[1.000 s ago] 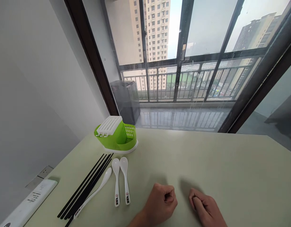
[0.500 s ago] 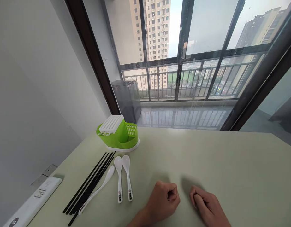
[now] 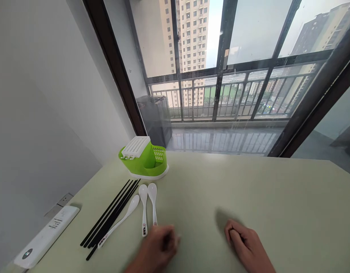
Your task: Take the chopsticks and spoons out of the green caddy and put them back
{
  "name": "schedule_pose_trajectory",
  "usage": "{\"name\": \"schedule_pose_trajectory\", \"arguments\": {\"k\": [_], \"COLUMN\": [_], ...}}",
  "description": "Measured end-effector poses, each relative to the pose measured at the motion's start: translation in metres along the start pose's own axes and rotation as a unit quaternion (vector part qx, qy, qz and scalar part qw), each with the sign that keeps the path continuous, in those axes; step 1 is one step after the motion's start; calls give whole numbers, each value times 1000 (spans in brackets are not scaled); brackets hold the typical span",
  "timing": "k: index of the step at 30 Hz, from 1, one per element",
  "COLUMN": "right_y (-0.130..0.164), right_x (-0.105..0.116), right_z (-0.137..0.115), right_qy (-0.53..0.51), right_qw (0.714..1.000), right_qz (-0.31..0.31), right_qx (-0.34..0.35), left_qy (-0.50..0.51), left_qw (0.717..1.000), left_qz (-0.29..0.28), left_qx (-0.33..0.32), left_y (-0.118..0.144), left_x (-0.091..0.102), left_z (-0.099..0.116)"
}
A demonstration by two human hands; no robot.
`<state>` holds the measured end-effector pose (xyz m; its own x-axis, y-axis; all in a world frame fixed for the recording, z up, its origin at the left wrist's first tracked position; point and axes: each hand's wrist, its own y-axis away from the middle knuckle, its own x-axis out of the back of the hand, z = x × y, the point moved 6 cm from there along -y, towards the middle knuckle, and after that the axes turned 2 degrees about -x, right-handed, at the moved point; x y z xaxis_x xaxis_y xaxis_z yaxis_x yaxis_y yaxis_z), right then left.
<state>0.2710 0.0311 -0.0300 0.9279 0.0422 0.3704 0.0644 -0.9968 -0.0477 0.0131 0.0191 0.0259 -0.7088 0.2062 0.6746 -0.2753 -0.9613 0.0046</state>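
Observation:
My left hand, slightly blurred, is curled into a loose fist at the lower handle of the rightmost white spoon. It covers the tip of that handle; whether it touches the spoon I cannot tell. A second white spoon lies just left of it, and a third spoon slants toward several black chopsticks. My right hand rests as a closed fist on the table, away from the utensils, with nothing visible in it. Behind the spoons stands a green utensil holder with a white slotted top.
The pale green table reaches to a glass door with dark frames. A white power strip lies along the table's left edge beside the wall. Wall sockets sit low on that wall.
My left hand has moved left, from the middle of the table to the rightmost spoon's handle, still curled. My right hand stays almost where it was. The view has shifted slightly.

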Motion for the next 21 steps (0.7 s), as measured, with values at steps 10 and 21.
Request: {"name": "schedule_pose_trajectory", "arguments": {"k": [10, 21], "right_y": [-5, -5], "right_x": [0, 0], "right_z": [20, 15], "right_qy": [24, 35], "right_qw": [998, 998], "right_qz": [-62, -58], "right_qx": [4, -3], "left_qy": [-232, -270], "left_qw": [891, 918], "left_qz": [343, 163], "left_qx": [188, 242], "left_y": [77, 58], "left_x": [194, 188], "left_z": [-60, -109]}}
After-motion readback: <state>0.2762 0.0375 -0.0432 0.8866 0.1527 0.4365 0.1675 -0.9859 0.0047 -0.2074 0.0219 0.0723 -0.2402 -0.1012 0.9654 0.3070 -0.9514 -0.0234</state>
